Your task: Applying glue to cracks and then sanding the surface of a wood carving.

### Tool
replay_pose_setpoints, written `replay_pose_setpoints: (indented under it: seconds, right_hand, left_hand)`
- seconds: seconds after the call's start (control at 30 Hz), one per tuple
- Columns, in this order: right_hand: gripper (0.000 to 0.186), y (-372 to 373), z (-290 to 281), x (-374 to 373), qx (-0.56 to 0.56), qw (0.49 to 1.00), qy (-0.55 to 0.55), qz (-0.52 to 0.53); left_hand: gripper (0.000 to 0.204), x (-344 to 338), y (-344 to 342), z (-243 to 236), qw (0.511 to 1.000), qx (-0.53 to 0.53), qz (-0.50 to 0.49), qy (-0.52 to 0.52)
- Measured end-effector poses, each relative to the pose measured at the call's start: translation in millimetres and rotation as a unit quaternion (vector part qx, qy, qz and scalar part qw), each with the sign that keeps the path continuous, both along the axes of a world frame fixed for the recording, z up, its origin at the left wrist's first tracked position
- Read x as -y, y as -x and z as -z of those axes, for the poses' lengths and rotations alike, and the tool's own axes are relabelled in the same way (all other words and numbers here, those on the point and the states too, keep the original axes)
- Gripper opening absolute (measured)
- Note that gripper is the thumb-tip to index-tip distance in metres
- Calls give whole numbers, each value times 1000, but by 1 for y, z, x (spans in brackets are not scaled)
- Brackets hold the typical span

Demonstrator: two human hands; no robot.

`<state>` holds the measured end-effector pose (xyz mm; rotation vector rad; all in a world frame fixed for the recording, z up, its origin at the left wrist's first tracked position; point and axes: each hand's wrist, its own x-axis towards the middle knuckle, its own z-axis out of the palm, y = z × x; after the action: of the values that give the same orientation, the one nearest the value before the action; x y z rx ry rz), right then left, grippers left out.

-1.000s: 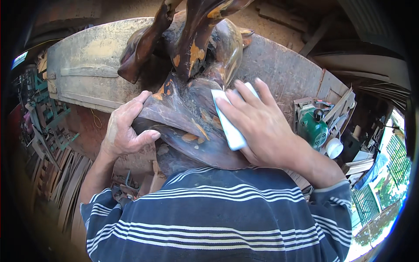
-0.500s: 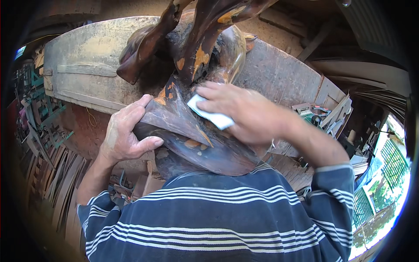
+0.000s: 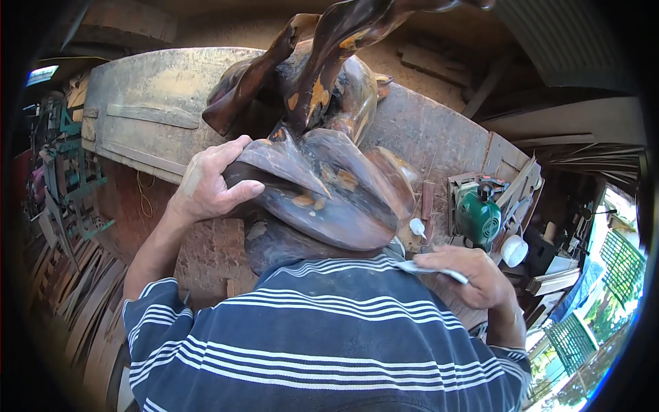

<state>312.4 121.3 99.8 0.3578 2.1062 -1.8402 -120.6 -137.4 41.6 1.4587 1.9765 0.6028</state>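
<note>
A large, dark, polished wood carving with twisting folds and lighter orange-brown patches leans in front of my chest, its branch-like arms rising at the top. My left hand grips its upper left edge, thumb lying along the near surface and fingers over the far side, their tips partly hidden. Low on the right, away from the carving and beside my shirt, my right hand pinches a folded white sheet. Whether that sheet is paper or sandpaper I cannot tell.
Behind the carving stretches a worn wooden table. To its right sit a green bottle-like container with a black cap, a white round lid or tub and a small white piece. Wood strips are stacked at lower left.
My right hand has come off the carving with the white sheet, moving down and right. My left hand stays on its edge. The view has shifted, revealing the green container.
</note>
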Motion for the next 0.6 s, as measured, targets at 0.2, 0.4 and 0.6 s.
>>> replay_pose_setpoints:
  seconds: [0.2,0.4,0.6]
  right_hand:
    - [25,-66,96,64,127,862,-228,433]
    - [39,-27,233,115,71,860,-283,419]
    - [44,-65,256,163,60,811,-345,469]
  left_hand:
    - [70,4,-5,6,999,-50,1,1]
    - [52,2,-17,9,999,-38,-8,1]
    - [44,10,5,37,993,-79,-16,-81]
